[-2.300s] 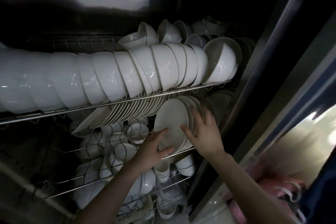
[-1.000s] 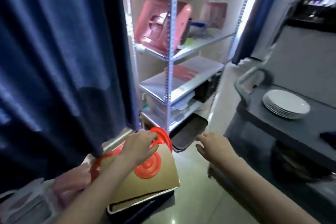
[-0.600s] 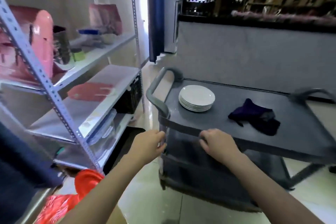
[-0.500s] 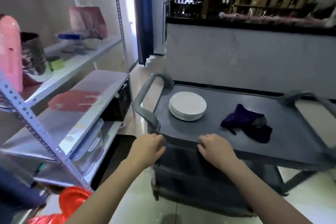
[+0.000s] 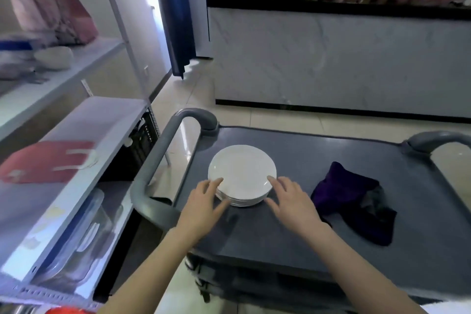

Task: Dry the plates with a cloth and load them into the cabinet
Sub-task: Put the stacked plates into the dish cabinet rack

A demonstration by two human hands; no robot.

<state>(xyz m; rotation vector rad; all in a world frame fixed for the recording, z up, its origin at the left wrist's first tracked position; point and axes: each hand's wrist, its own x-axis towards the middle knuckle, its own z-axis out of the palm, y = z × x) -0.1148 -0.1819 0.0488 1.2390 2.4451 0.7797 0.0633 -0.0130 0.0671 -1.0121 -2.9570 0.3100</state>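
A stack of several white plates (image 5: 242, 173) rests on the grey cart top (image 5: 305, 232). My left hand (image 5: 205, 201) lies at the stack's near left edge, fingers spread and touching the rim. My right hand (image 5: 290, 201) is at the near right edge, fingers apart, one fingertip on the top plate's rim. Neither hand lifts a plate. A crumpled dark purple cloth (image 5: 354, 201) lies on the cart to the right of my right hand. The cabinet is out of view.
The cart has curved grey handles at its left (image 5: 163, 158) and far right (image 5: 438, 139). A white metal shelving unit (image 5: 76, 140) with boxes and a red item stands close on the left. A marble-fronted counter (image 5: 331, 58) and blue curtain (image 5: 175, 15) lie beyond.
I turned from the cabinet's racks to the cart. My hands moved from the cart's near edge forward onto the two sides of the plate stack.
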